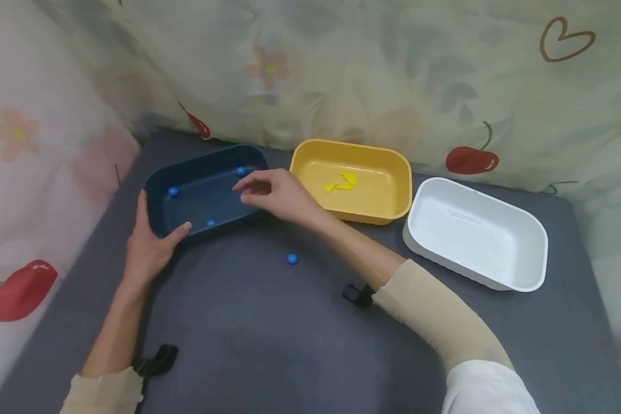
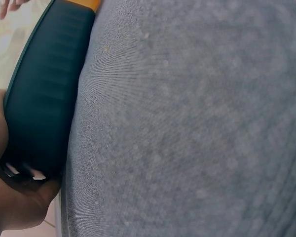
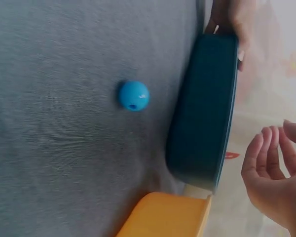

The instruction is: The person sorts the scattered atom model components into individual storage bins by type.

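A dark blue tray stands at the back left, with three small blue beads inside: one bead at the left, another at the far right, the third by the near wall. My left hand grips the tray's left end, thumb over the near rim. Above the right end hovers my right hand, its fingers loosely curved; the right wrist view shows nothing between them. On the grey cloth in front lies a loose blue bead; its hole shows in the right wrist view.
Right of the blue tray is a yellow tray holding several bright yellow flat pieces. A white tray stands farther right, at an angle. Behind them hangs a patterned curtain. Grey cloth covers the surface.
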Available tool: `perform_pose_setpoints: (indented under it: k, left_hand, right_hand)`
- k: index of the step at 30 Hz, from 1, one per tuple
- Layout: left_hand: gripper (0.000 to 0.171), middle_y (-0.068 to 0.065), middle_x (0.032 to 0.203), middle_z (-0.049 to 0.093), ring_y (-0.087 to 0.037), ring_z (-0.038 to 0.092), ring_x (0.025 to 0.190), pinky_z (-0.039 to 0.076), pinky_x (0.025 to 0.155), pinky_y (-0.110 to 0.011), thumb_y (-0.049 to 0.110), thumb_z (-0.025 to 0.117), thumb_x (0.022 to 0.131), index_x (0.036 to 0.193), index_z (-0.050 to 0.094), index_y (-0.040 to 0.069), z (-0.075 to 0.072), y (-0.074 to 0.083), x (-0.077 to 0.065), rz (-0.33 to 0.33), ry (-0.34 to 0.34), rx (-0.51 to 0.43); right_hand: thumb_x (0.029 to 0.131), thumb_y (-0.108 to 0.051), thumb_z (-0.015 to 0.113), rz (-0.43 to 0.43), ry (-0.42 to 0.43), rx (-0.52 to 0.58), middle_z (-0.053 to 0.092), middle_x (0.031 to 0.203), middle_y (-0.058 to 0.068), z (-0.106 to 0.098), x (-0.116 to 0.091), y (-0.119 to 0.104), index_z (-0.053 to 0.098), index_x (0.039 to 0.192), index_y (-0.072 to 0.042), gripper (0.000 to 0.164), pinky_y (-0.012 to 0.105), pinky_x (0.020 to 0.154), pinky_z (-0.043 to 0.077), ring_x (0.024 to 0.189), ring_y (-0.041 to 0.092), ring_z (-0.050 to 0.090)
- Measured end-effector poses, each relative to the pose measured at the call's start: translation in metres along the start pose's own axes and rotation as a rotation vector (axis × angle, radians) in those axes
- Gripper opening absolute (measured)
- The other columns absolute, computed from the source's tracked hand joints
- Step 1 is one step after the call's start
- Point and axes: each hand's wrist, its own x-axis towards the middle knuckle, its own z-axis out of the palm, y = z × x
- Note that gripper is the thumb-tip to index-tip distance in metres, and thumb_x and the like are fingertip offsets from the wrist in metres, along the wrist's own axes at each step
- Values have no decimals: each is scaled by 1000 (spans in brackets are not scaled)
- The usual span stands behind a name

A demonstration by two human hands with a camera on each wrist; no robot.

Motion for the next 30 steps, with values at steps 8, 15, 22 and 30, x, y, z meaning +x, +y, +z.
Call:
perform_pose_setpoints:
  k: [8, 15, 22, 30]
  left_hand:
    - [106, -8, 166, -2, -49, 14, 146, 16, 113, -66, 49, 68, 91, 158, -13, 36, 1, 1, 0, -5, -4, -18]
    - [106, -7, 166, -3, -49, 13, 146, 15, 113, -66, 50, 67, 91, 158, -13, 35, 0, -1, -1, -7, -4, -10]
    - [106, -6, 166, -2, -48, 14, 146, 16, 112, -66, 50, 67, 91, 158, -12, 34, -1, -3, -3, 8, 1, -6]
    - [106, -8, 166, -1, -49, 15, 145, 17, 112, -67, 51, 67, 91, 158, -12, 34, -2, -2, -2, 14, 0, -8]
  right_hand:
    - [96, -17, 68, 10, -5, 10, 69, 98, -2, -2, -31, 11, 73, 116, -8, 23, 23, 81, 52, 88, 11, 62]
    - [95, -15, 69, 41, 15, 35, 70, 95, -3, 1, -50, 27, 74, 112, -10, 19, 24, 82, 53, 87, 10, 63]
    - [95, -16, 69, 69, 11, 39, 70, 97, -3, 3, -66, 39, 73, 113, -7, 21, 26, 84, 53, 88, 12, 63]
    - [94, -14, 70, 92, 8, 24, 73, 103, -3, 8, -86, 52, 74, 114, -10, 21, 27, 84, 53, 91, 10, 65]
